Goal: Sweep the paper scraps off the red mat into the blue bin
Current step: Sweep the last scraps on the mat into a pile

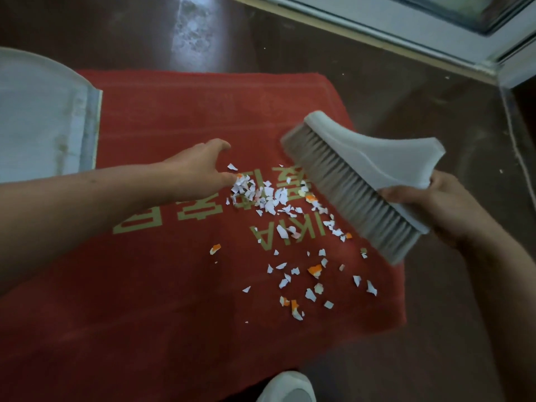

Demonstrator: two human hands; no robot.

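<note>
A red mat (162, 285) with pale lettering lies on the dark floor. White and orange paper scraps (272, 198) are heaped near its middle and scattered toward its right edge. My right hand (435, 204) grips a pale brush (365, 181) by its head, with the grey bristles tilted down-left just above the scraps. My left hand (200, 169) reaches out over the mat, fingers relaxed and holding nothing, its fingertips at the left side of the heap. A pale blue dustpan (37, 117) lies at the mat's far left edge. No bin is in view.
Dark glossy floor (435, 329) surrounds the mat. A white door or window frame (435, 33) runs along the top right. A thin cord (519, 158) trails down the floor at the right. A white rounded object (287, 387) pokes in at the bottom edge.
</note>
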